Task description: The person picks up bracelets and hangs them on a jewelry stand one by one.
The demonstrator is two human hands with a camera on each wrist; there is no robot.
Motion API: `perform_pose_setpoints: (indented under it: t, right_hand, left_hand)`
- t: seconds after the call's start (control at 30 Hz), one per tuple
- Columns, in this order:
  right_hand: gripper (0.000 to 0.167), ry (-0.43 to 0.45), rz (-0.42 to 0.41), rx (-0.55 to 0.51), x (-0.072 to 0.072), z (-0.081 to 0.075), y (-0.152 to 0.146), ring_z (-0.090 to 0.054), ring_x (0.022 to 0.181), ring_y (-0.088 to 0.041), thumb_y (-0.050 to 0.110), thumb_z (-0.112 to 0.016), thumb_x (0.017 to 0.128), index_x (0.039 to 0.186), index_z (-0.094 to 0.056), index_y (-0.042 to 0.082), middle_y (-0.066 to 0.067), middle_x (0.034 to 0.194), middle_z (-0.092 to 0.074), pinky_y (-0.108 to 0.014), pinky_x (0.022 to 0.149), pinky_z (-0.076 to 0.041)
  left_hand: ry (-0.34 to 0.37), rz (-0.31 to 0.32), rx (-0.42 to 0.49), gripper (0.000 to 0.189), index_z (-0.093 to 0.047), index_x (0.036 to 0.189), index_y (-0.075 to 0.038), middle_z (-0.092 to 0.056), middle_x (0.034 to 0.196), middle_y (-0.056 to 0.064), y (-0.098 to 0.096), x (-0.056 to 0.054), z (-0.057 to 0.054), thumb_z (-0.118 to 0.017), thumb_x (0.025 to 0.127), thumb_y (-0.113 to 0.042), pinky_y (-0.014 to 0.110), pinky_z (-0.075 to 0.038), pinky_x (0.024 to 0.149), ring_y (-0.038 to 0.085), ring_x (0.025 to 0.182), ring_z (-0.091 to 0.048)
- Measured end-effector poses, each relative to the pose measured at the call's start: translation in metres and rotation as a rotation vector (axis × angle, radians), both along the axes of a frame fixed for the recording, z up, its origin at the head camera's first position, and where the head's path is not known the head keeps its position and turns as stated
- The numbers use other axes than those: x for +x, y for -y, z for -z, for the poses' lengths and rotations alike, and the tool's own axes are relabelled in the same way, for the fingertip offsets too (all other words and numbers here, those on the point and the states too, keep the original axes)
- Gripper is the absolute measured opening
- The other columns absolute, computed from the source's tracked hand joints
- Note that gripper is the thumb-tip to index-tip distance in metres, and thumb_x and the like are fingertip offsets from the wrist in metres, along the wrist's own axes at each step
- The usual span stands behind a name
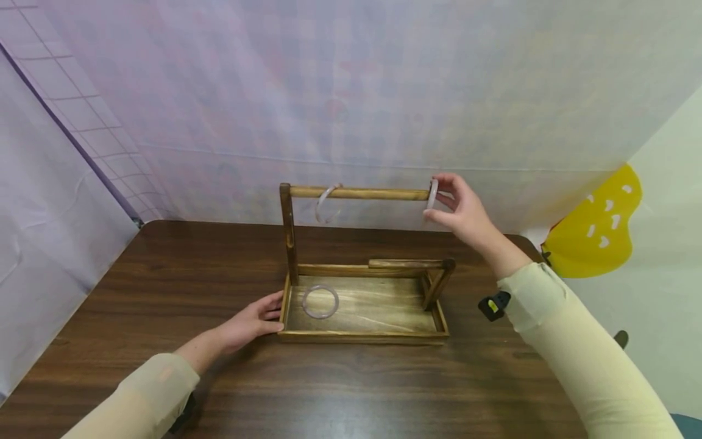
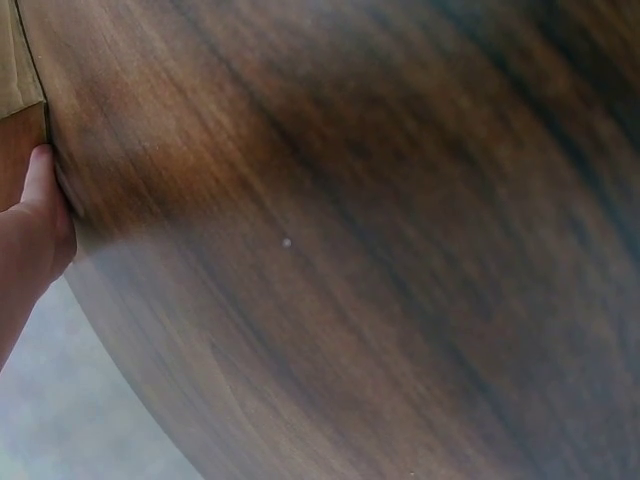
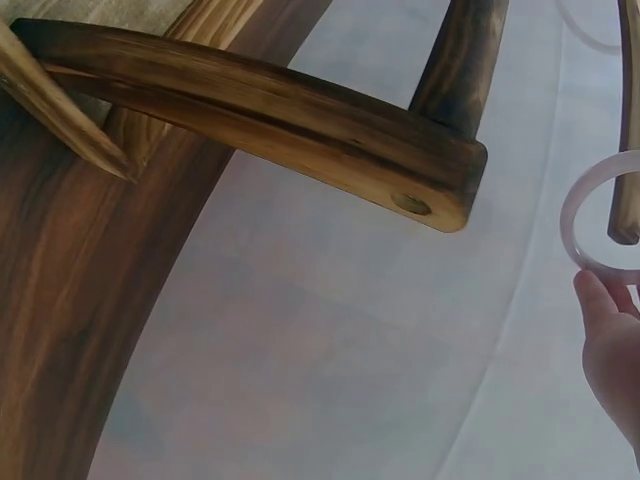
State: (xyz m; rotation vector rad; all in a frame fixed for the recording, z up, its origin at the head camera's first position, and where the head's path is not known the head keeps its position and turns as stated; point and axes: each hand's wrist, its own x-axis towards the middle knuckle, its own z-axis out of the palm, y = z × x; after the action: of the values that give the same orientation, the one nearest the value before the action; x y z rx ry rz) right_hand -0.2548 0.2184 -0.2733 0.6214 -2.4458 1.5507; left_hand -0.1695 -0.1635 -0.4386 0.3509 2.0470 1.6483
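A wooden jewelry stand (image 1: 364, 336) has a tray base, a long upper rod (image 1: 378, 194) and a shorter lower rod (image 1: 406, 264). My right hand (image 1: 465, 210) pinches a pale bangle (image 1: 432, 194) between thumb and fingers at the upper rod's free right end. In the right wrist view that bangle (image 3: 570, 215) overlaps the rod's tip (image 3: 625, 225). A second bangle (image 1: 320, 207) hangs on the same rod, nearer the post. Inside the tray lies a third bangle (image 1: 320, 302), flat at the left. My left hand (image 1: 249, 322) rests against the tray's left side, thumb by the front corner.
The stand is on a dark wooden table (image 1: 351, 390). Behind it hangs a pale curtain (image 1: 329, 91). A yellow object with white marks (image 1: 598, 225) stands beyond the table's right edge. The lower rod's curved support (image 3: 300, 120) juts upward below the right hand.
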Motion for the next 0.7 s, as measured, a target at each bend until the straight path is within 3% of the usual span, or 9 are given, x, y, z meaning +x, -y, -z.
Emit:
perform_pose_setpoints:
  t: [0.2, 0.47, 0.7]
  right_hand:
    - [0.058, -0.011, -0.004, 0.017, -0.002, -0.005, 0.001, -0.041, 0.124, -0.024, -0.010, -0.062, 0.078, 0.129, -0.034, -0.012, -0.006, 0.125, -0.042, -0.029, 0.110, -0.034]
    - [0.058, -0.010, -0.025, 0.061, -0.004, -0.011, 0.003, -0.038, 0.128, -0.032, -0.008, -0.060, 0.080, 0.130, -0.032, -0.012, -0.023, 0.132, -0.038, -0.038, 0.112, -0.031]
    - [0.059, -0.015, -0.044, 0.090, -0.005, -0.013, 0.005, -0.036, 0.131, -0.034, -0.008, -0.060, 0.079, 0.131, -0.031, -0.011, -0.027, 0.134, -0.037, -0.043, 0.113, -0.029]
  left_hand:
    - [0.001, 0.000, 0.000, 0.075, -0.009, 0.147, 0.008, -0.025, 0.145, 0.035, 0.001, -0.001, 0.002, -0.056, 0.089, -0.001, 0.051, -0.035, 0.106, 0.049, 0.133, -0.028]
    - [0.004, -0.001, 0.010, 0.075, -0.008, 0.146, 0.008, -0.025, 0.144, 0.036, 0.001, -0.001, 0.001, -0.055, 0.089, 0.000, 0.051, -0.035, 0.106, 0.049, 0.133, -0.027]
    - [0.000, -0.001, 0.003, 0.075, -0.009, 0.147, 0.008, -0.025, 0.144, 0.035, 0.000, 0.000, 0.001, -0.056, 0.089, -0.001, 0.050, -0.036, 0.106, 0.049, 0.133, -0.028]
